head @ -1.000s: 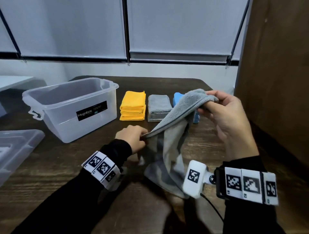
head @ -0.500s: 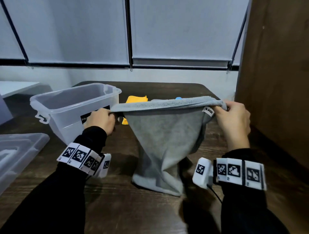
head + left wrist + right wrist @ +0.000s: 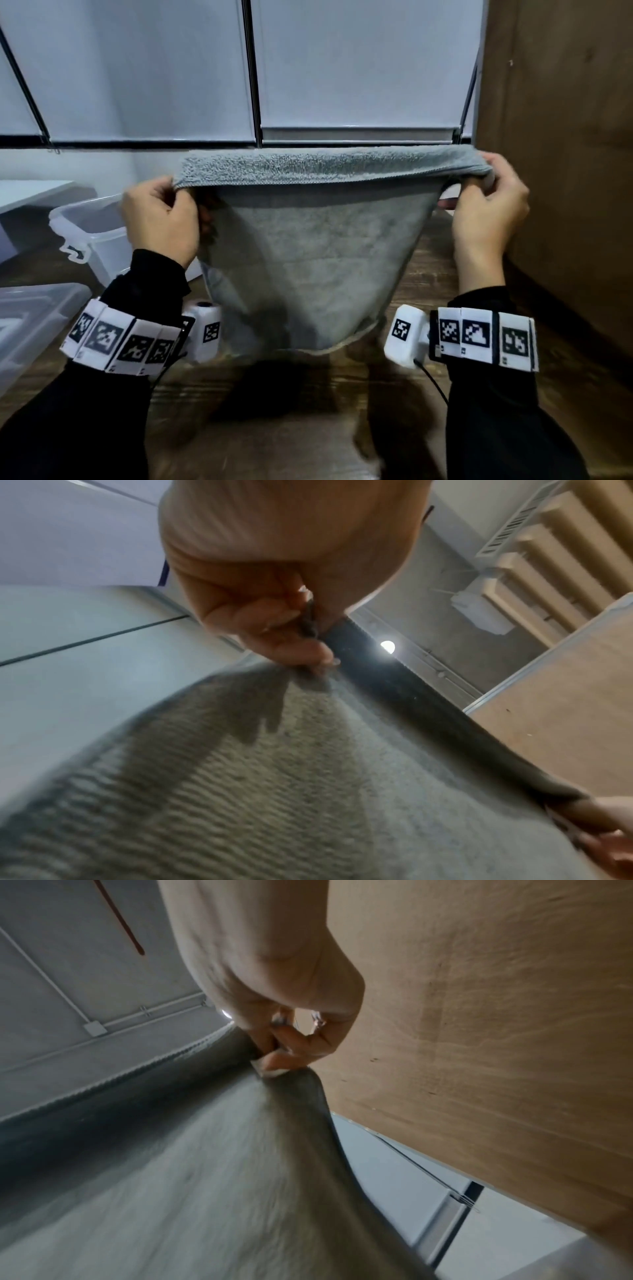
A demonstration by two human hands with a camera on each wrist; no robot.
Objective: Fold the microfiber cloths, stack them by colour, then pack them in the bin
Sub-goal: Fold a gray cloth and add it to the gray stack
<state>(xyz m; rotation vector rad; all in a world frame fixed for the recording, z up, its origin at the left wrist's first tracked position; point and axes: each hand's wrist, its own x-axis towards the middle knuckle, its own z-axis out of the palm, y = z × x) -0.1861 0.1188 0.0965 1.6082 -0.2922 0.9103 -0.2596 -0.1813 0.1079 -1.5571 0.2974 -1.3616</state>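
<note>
A grey microfiber cloth hangs stretched between both hands above the wooden table, its lower edge just over the tabletop. My left hand pinches the top left corner, seen close in the left wrist view as the left hand on the grey cloth. My right hand pinches the top right corner; the right wrist view shows the right hand on the cloth beside its small white label. The clear plastic bin stands at the left, partly behind my left hand. The folded stacks are hidden behind the cloth.
A clear plastic lid lies at the near left of the table. A brown wooden panel stands close on the right. White blinds fill the wall behind.
Both hands moved apart and rose, spreading the bunched cloth out flat by its top corners and lifting it until it hides the folded stacks.
</note>
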